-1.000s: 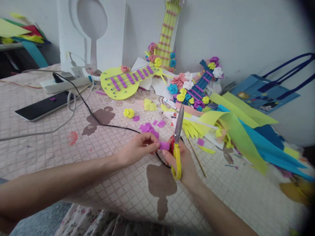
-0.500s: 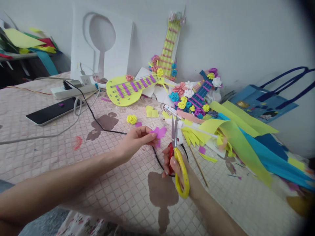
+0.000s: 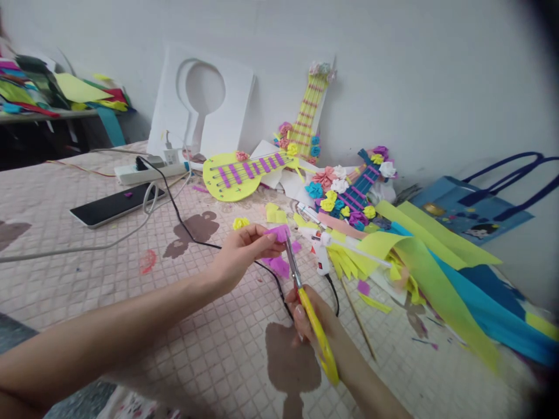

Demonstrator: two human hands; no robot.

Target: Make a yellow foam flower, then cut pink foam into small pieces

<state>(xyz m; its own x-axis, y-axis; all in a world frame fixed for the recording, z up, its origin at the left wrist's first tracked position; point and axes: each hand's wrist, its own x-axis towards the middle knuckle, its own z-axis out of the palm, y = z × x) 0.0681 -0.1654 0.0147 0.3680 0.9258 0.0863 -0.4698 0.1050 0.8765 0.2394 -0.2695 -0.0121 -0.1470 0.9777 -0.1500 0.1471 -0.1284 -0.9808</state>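
My left hand (image 3: 251,251) pinches a small piece of purple paper (image 3: 279,233) above the table. In my right hand (image 3: 315,311) are scissors (image 3: 312,317) with a yellow handle. Their blade tips meet the right edge of the purple paper. Below, loose purple paper pieces (image 3: 278,266) lie on the tablecloth. A yellow paper flower (image 3: 240,223) rests just behind my left hand. Right of the scissor blades lies a white glue gun (image 3: 322,259) with a black cord.
Decorated paper instruments, one a yellow guitar shape (image 3: 231,181), stand along the wall. At left are a phone (image 3: 117,205) and a white power strip (image 3: 151,171). Yellow and blue paper strips (image 3: 463,291) and a blue bag (image 3: 458,203) occupy the right. A thin stick (image 3: 358,320) lies nearby.
The scissors have moved left and turned, so their blades now meet the paper. Several purple pieces now lie on the table under my left hand. The view has shifted slightly.
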